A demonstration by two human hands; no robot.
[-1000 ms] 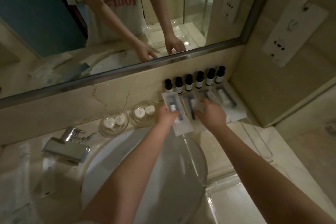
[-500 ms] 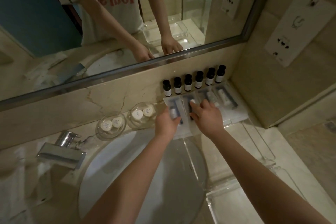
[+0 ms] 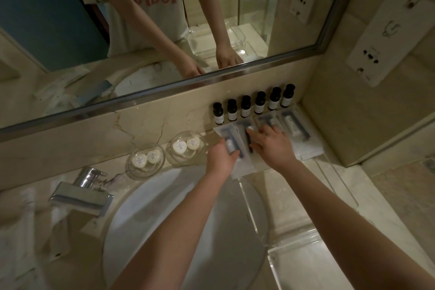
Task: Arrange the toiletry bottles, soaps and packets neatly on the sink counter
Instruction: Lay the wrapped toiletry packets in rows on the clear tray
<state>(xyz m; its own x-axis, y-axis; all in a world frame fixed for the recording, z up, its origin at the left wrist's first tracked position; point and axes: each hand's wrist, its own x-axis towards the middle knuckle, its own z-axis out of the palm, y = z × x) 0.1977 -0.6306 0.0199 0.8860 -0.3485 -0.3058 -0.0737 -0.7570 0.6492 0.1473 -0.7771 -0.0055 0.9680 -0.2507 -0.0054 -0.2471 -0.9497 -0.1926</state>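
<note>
Several small dark bottles [image 3: 246, 106] stand in a row against the marble backsplash. In front of them lie several clear toiletry packets side by side. My left hand [image 3: 221, 158] holds the leftmost packet [image 3: 227, 135] at its near end, fingers curled at its edges. My right hand [image 3: 270, 142] lies flat with spread fingers on the neighbouring packets [image 3: 266, 120]. The rightmost packet [image 3: 293, 125] lies untouched. Two glass dishes [image 3: 188, 146] [image 3: 144, 160] left of the packets each hold two round wrapped soaps.
A white basin [image 3: 164, 219] lies below my arms, with a chrome tap [image 3: 82, 193] at its left. A clear acrylic tray [image 3: 306, 261] sits on the counter at the right. The mirror [image 3: 164, 30] runs above; a side wall [image 3: 353, 113] bounds the right.
The leftmost packet has slid back toward the bottles and now lies in line with the others. My right hand has flattened onto the middle packets.
</note>
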